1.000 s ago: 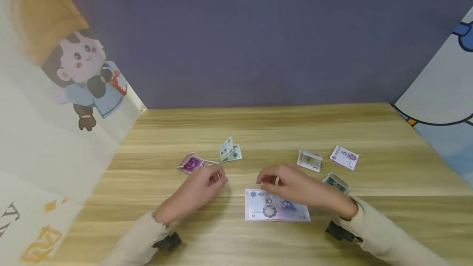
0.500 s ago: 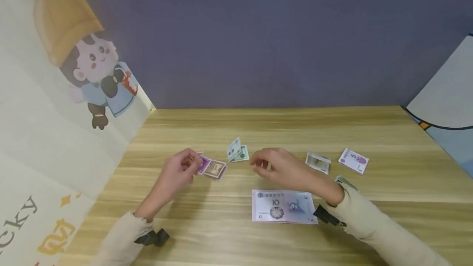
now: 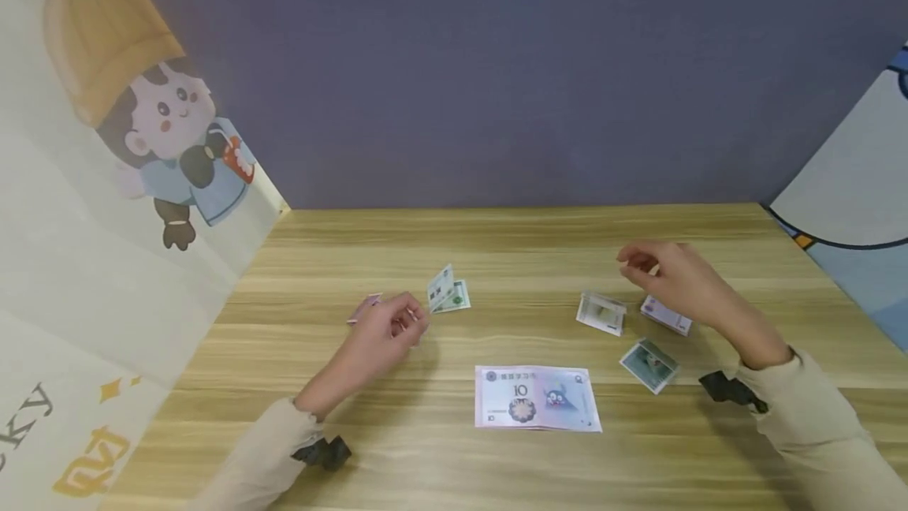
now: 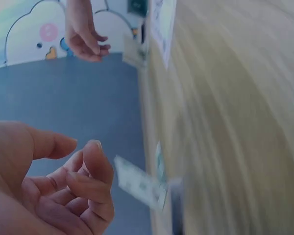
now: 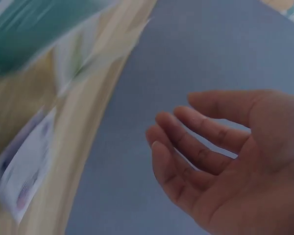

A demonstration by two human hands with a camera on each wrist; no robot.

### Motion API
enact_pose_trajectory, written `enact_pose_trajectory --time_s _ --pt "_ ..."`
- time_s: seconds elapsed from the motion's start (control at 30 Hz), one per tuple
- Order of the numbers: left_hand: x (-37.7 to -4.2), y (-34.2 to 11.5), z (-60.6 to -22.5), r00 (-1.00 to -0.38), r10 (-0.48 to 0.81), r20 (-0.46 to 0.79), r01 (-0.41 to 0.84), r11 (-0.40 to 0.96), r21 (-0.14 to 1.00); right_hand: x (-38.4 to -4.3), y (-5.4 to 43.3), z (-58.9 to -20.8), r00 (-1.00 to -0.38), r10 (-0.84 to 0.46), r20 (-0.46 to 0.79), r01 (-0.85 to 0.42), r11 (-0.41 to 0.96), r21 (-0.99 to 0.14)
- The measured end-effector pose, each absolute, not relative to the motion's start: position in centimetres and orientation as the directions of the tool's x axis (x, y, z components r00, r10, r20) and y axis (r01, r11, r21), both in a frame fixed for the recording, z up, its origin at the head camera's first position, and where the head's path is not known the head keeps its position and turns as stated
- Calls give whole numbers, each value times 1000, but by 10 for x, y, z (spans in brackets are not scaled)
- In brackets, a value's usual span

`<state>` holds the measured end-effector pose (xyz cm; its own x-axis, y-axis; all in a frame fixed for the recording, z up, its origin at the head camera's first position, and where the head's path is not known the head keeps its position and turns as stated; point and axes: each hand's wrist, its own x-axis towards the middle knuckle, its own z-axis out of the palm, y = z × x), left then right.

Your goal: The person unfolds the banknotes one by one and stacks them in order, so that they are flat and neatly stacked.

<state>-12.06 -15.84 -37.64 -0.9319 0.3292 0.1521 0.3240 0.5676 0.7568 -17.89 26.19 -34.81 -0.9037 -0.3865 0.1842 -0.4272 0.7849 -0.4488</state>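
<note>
Saw a purple note [image 3: 364, 308] and lilac note [image 3: 664, 317] on the bench [image 3: 525, 259], both partly hidden.
Held the left hand [image 3: 376, 344] near the purple note, empty, with a narrow gap between fingers and thumb; held the right hand [image 3: 677, 281] over the lilac note, also empty, with a wider gap. Saw a green note [image 3: 449, 292] beside the left hand, a 1 note [image 3: 600, 315] and teal note [image 3: 649, 367] near the right, a 10 note [image 3: 537, 398] frontmost.

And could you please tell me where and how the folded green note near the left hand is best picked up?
The folded green note is probably best pinched by the free upper edge of its raised flap. The left hand could come in from above left, being near that side; the flap stands up off the table, while the other half lies flat.
</note>
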Motion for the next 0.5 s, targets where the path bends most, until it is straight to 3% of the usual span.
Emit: enact_pose_trajectory --time_s 0.2,0.5 --pt "-129 -116 -387 -892 431 140 389 570 724 -193 299 -367 -928 -356 115 -373 856 -358" --pt "-152 -64 -385 -846 515 139 446 538 716 -208 326 -391 -946 -315 -74 -270 894 -358"
